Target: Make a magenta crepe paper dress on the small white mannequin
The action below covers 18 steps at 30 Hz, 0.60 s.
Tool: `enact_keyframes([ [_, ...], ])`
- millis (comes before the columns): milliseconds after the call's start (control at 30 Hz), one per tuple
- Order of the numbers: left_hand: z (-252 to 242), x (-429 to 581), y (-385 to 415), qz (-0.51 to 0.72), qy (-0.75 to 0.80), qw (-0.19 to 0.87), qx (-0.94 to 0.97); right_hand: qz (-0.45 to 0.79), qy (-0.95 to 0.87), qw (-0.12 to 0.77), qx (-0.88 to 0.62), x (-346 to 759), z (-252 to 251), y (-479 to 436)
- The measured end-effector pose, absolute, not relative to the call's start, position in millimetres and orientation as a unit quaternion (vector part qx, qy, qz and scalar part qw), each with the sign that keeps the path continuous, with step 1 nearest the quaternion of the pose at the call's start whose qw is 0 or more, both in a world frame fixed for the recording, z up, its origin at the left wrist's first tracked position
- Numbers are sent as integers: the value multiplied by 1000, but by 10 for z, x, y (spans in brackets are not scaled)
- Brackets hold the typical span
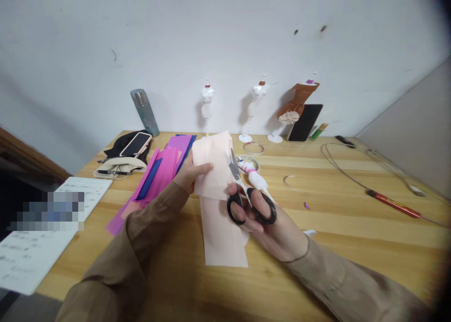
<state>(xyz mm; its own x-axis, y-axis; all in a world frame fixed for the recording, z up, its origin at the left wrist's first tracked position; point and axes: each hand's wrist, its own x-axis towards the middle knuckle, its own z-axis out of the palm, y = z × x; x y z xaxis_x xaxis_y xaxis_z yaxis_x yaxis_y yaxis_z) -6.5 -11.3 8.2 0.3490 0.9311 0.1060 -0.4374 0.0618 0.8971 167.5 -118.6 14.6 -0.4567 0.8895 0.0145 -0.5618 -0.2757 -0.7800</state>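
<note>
My left hand (190, 173) grips the left side of a folded sheet of pale peach paper (213, 183), thumb on top and the other fingers hidden behind. The sheet is raised off the table, and its lower part hangs down toward me. In my right hand (259, 218) is a pair of scissors (237, 172) with black handles, thumb and fingers through the loops. The scissor blades are parted and point up at the right edge of the paper. Just behind the right hand lies a small white figure (258, 179) with a pink band.
Pink, purple and blue paper sheets (165, 160) lie left. Behind them are a phone (136, 144), a pouch (121, 166) and a bottle (145, 113). Mini dress forms (207, 101) line the wall, one in a brown dress (299, 101). A red-handled tool (394, 203) with a cord lies right.
</note>
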Motion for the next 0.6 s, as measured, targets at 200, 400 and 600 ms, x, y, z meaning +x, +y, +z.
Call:
enact_keyframes([
  [200,72,-64,-96,517,268,662,472,771,-372,473,-211,1653,150,-1194],
  [400,87,-66,-106,514,271,662,474,770,-370,475,-212,1649,155,-1209],
  [600,94,-47,-127,518,275,660,470,771,-361,477,-220,1647,168,-1229],
])
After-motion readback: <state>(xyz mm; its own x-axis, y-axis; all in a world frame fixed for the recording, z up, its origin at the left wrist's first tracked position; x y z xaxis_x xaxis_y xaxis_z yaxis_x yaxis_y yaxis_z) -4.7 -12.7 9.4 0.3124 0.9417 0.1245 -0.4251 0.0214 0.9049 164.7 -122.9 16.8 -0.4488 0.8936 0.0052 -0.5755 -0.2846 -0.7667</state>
